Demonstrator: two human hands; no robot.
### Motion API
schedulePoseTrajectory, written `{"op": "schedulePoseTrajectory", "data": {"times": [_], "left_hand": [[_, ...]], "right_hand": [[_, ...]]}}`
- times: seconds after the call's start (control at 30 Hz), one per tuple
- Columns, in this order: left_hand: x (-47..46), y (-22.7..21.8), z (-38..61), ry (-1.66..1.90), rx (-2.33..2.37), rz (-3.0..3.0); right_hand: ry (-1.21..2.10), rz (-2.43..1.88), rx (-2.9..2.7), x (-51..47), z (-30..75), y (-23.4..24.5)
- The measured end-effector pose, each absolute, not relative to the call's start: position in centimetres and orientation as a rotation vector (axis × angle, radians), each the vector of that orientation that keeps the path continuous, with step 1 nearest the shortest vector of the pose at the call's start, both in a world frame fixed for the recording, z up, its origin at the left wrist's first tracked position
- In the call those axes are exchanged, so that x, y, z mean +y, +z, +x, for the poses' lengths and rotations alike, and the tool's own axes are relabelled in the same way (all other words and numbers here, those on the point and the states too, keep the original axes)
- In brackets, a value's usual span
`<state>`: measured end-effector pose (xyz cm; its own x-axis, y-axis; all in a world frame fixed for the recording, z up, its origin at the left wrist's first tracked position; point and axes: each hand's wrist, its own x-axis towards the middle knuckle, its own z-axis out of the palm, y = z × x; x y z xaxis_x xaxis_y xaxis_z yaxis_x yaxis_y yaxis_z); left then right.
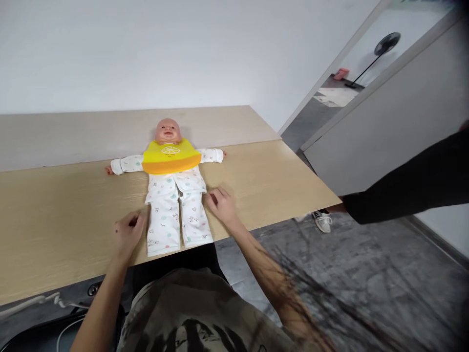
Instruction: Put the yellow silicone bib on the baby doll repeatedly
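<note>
A baby doll point(168, 130) lies on its back on the table, arms stretched out to both sides. It wears a white printed top point(161, 185) and white printed trousers point(164, 225). Over its chest is a yellow bib point(170, 155) with a white citrus-slice print and an orange lower pocket. My left hand point(129, 233) rests on the table left of the trousers, its fingers loosely curled with nothing in them. To the right of the trousers, close to the top's hem, is my right hand point(222, 204), also curled and holding nothing visible. Whether its fingertips touch the cloth I cannot tell.
The wooden table point(264, 171) ends at the right and along my front. Past its right end stands a person with a dark sleeve or trouser leg point(410, 181) and a white shoe point(322, 221). A black chair point(40, 327) and a pale cable point(32, 303) are at lower left.
</note>
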<state>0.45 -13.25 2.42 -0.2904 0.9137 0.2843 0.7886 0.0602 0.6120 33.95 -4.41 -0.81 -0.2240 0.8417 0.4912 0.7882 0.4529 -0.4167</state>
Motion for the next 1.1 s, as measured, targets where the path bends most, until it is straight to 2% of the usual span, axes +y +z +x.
{"op": "schedulePoseTrajectory", "data": {"times": [0.07,0.17,0.3,0.47,0.6,0.7,0.87,1.1], "left_hand": [[-15.8,2.2,0.6,1.329,2.085,1.921],[-19.6,1.9,2.2,1.530,1.601,2.503],[-23.4,0.1,5.5,1.440,1.357,2.792],[-24.8,-3.3,6.8,1.317,1.477,2.839],[-24.2,-4.2,6.9,1.206,1.690,2.884],[-23.7,-3.7,7.9,1.068,1.892,2.887],[-22.4,-1.9,10.1,0.566,2.141,2.678],[-20.7,-0.6,11.6,0.079,2.215,2.370]], "right_hand": [[0.102,-1.308,-1.951,-5.8,34.2,-1.2],[0.139,-1.305,-1.926,-6.7,34.4,-1.6],[0.234,-1.367,-1.919,-6.1,34.4,-1.8],[0.348,-1.399,-1.898,-5.3,34.4,-1.7],[0.385,-1.423,-1.876,-5.2,34.3,-1.6],[0.411,-1.440,-1.881,-5.2,34.3,-1.4],[0.447,-1.451,-1.882,-5.2,34.2,-1.1],[0.449,-1.471,-1.881,-5.0,34.1,-1.1]]}}
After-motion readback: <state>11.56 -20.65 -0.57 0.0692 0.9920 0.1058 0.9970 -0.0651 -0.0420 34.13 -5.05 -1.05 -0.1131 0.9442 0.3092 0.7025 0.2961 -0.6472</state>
